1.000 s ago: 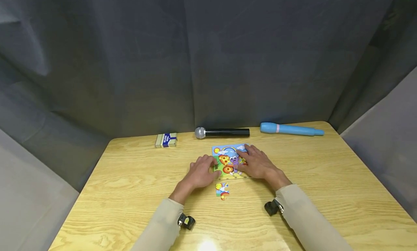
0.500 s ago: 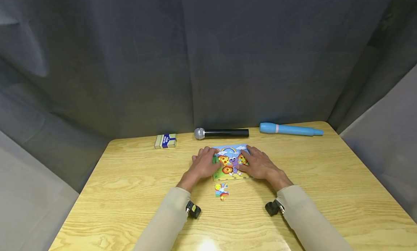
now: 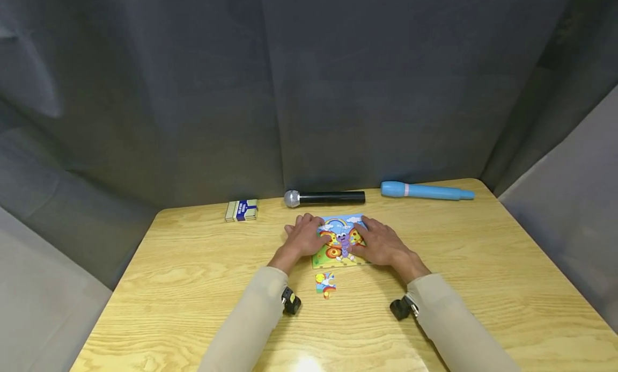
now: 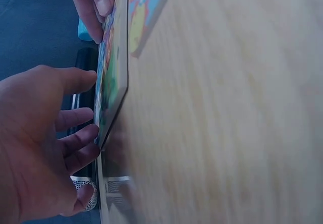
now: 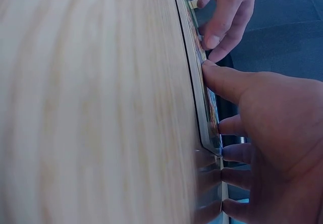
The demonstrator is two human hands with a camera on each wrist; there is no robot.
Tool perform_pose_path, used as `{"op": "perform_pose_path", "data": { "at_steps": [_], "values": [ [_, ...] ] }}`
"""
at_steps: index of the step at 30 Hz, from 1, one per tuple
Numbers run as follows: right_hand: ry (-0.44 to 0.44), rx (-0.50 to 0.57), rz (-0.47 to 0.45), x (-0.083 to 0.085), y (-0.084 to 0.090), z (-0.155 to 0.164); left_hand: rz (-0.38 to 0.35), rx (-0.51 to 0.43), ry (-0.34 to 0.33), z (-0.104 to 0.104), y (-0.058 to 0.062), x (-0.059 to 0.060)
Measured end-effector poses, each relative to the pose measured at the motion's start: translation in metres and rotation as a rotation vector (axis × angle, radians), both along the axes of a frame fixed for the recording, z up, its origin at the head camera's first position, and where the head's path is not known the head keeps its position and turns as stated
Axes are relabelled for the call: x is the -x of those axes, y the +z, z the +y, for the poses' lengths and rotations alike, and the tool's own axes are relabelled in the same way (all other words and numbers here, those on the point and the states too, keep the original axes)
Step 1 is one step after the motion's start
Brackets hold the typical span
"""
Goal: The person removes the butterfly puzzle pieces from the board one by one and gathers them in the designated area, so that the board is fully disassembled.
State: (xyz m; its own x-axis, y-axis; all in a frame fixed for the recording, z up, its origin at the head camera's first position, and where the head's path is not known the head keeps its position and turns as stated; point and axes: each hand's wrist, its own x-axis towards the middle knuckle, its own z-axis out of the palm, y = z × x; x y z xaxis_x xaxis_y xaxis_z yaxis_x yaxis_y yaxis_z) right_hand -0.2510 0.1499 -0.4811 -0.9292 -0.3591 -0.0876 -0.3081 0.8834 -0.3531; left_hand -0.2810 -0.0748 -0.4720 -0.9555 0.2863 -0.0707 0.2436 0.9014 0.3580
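Note:
A butterfly jigsaw puzzle (image 3: pixel 344 242) lies flat on the table, showing a rainbow and green grass. My left hand (image 3: pixel 304 239) rests at its left side, covering part of the upper left, with the thumb on the picture. In the left wrist view the left hand's fingers (image 4: pixel 78 141) are spread along the puzzle's edge. On the right side my right hand (image 3: pixel 385 245) touches the puzzle, thumb on its face and fingers spread near the upper right corner. One loose puzzle piece (image 3: pixel 325 284) with a sun and rainbow lies just below the puzzle.
Along the table's back edge lie a box of small sticks (image 3: pixel 242 210), a black microphone (image 3: pixel 328 198) with a silver head, and a blue stick-shaped object (image 3: pixel 427 191) with a pale band. A dark curtain (image 3: pixel 289 93) hangs behind the wooden table (image 3: pixel 193 286).
My left hand has shifted slightly up and rightward over the puzzle, now covering its upper left corner. The right hand stays nearly in place. The whole view has drifted a little.

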Motion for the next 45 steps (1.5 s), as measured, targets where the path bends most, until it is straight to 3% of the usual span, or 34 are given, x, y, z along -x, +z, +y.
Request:
{"op": "perform_pose_path", "data": {
  "at_steps": [8,22,30,45],
  "values": [
    [-0.009,-0.018,0.014,-0.002,0.001,-0.001,0.027,0.037,0.021,0.009,0.002,0.002],
    [-0.003,-0.055,0.021,-0.003,0.002,-0.003,0.052,-0.014,0.095,0.018,-0.004,0.007],
    [-0.009,-0.051,0.023,-0.004,0.001,-0.005,0.026,-0.066,0.091,0.017,-0.004,0.008],
    [-0.019,-0.052,-0.007,-0.005,0.007,-0.010,0.043,-0.058,0.027,0.010,-0.001,0.009]
  ]
}}
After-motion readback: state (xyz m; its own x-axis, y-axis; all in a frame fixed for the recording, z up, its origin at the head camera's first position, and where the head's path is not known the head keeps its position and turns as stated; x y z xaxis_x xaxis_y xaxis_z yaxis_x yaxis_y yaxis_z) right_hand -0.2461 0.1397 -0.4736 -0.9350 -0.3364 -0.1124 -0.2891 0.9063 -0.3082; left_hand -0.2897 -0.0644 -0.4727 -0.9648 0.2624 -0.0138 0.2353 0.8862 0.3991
